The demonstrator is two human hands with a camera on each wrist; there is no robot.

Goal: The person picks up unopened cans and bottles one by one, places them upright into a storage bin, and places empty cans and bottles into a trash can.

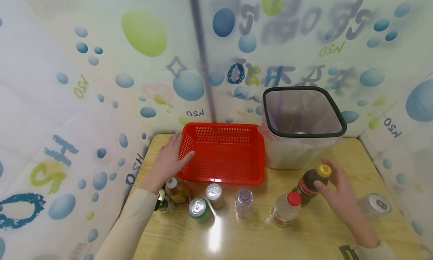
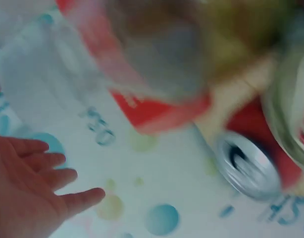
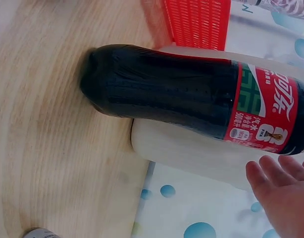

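In the head view my left hand [image 1: 170, 158] reaches over the left rim of the red plastic basket [image 1: 220, 183], its fingers spread and holding nothing. The left wrist view shows the same hand [image 2: 30, 191] with straight fingers. At the right, my right hand [image 1: 339, 192] is at a cola bottle [image 1: 306, 186] with a yellow cap, thumb and fingers apart on either side of its upper part. The right wrist view shows the dark bottle [image 3: 162, 89] with a red label; loosely bent fingers [image 3: 276, 173] lie right beside the label, not wrapped round it.
A white bin [image 1: 287, 154] with a clear liner and black rim stands behind the cola. In front are a red-capped bottle [image 1: 285, 211], a purple-rimmed clear bottle [image 1: 243, 203], a green can [image 1: 199, 209], a silver-topped can [image 1: 214, 196], a juice bottle [image 1: 179, 192] and, far right, another can [image 1: 375, 205].
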